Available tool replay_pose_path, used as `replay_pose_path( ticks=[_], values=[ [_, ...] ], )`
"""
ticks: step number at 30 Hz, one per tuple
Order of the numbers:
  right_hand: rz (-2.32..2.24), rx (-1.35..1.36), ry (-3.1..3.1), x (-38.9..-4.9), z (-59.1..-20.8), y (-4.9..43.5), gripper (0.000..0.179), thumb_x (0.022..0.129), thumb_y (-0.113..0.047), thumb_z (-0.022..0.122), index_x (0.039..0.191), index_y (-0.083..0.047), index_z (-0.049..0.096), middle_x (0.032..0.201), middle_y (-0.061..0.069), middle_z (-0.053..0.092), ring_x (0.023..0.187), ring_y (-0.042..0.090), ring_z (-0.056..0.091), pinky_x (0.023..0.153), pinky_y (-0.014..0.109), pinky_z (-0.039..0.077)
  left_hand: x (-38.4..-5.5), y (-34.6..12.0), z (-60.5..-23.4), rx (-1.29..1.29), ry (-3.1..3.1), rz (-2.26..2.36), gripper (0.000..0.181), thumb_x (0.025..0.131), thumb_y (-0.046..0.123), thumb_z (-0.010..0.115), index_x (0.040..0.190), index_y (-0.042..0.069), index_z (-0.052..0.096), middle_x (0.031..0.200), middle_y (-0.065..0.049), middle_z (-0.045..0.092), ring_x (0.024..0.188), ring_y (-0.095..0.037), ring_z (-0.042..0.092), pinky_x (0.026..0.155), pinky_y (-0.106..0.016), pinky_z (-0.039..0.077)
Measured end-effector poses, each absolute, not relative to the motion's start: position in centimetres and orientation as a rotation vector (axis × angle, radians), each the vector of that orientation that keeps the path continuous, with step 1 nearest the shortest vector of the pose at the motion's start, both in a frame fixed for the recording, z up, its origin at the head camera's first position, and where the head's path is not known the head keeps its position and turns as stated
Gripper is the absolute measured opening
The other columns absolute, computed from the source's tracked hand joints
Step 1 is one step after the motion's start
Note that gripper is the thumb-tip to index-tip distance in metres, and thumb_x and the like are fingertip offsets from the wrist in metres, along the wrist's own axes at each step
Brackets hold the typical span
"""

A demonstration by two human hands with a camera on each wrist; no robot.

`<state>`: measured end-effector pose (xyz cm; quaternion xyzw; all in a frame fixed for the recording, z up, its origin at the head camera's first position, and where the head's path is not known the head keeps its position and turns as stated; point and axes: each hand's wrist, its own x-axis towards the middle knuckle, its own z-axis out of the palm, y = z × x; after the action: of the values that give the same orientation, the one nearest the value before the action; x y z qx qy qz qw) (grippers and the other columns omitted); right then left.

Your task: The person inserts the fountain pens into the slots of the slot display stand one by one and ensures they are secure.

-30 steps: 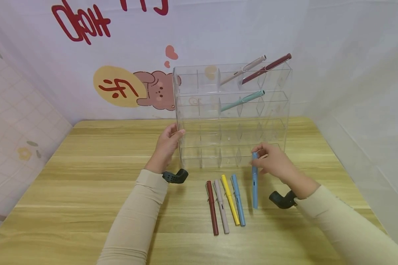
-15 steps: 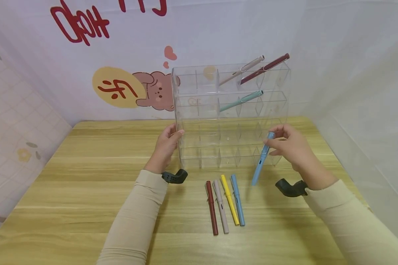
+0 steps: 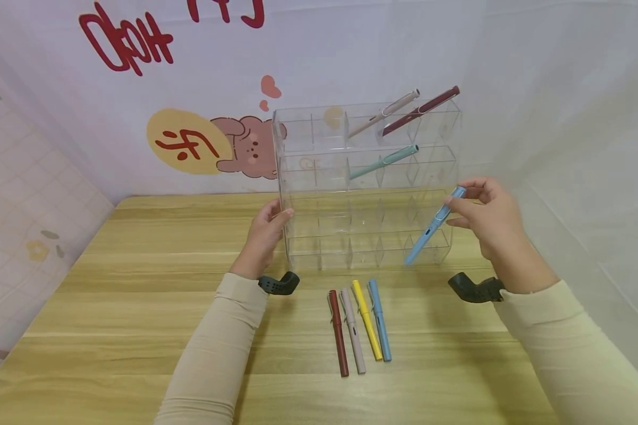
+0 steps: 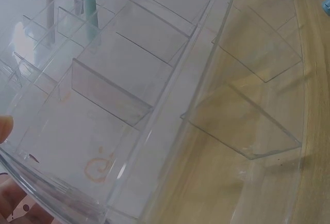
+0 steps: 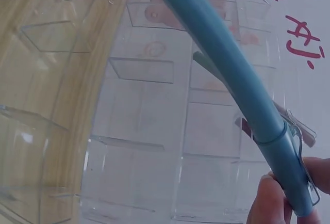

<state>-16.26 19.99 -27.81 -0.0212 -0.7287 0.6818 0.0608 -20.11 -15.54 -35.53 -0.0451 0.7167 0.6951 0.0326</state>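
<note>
At the left side wall of a clear tiered rack [image 3: 329,241], my left hand [image 3: 261,241] grips the edge, thumb in front and fingers behind. My right hand [image 3: 493,219] pinches a light blue pen [image 3: 429,231] near its clip end. That pen slants down to the left, in front of the rack's lower right compartments; whether it touches the rack I cannot tell. In the right wrist view the pen [image 5: 227,69] shows its metal clip between thumb and fingers. A pinkish-grey pen [image 3: 383,114] and a maroon pen [image 3: 420,111] lean in the top tier, a teal pen [image 3: 385,162] in the second.
On the wooden table [image 3: 138,319] before the rack lie a dark red pen [image 3: 338,336], a grey pen [image 3: 354,333], a yellow pen [image 3: 367,321] and a blue pen [image 3: 380,324], side by side. A white cloth [image 3: 383,47] with a printed bear hangs behind.
My right hand has lifted the light blue pen up and to the right, tilting it from upright to slanted. The left hand keeps its grip on the rack.
</note>
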Motion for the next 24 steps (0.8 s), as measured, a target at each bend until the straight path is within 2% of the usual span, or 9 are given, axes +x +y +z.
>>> replay_pose_path(
  ticks=[9,24],
  values=[
    [2.106,-0.170,-1.919,-17.0,-26.3,20.2,0.030,0.085,-0.002,0.070,0.107,-0.011,0.052,0.100,0.006,0.048,0.079,0.009,0.063,0.063,0.022,0.056,-20.0,-15.6,-35.5,-0.130,2.220,2.108,0.053,0.099,0.030,0.054,0.146,0.013,0.038,0.146,-0.007,0.041,0.135,-0.024,0.038,0.110,-0.049,0.031],
    [2.095,-0.152,-1.491,-18.3,-24.0,19.5,0.033,0.083,0.001,0.071,0.107,-0.008,0.051,0.104,0.007,0.045,0.079,0.016,0.062,0.066,0.026,0.057,-19.9,-15.5,-35.3,-0.137,2.234,2.085,0.052,0.099,0.030,0.053,0.146,0.014,0.038,0.147,-0.006,0.040,0.136,-0.024,0.037,0.111,-0.048,0.031]
  ],
)
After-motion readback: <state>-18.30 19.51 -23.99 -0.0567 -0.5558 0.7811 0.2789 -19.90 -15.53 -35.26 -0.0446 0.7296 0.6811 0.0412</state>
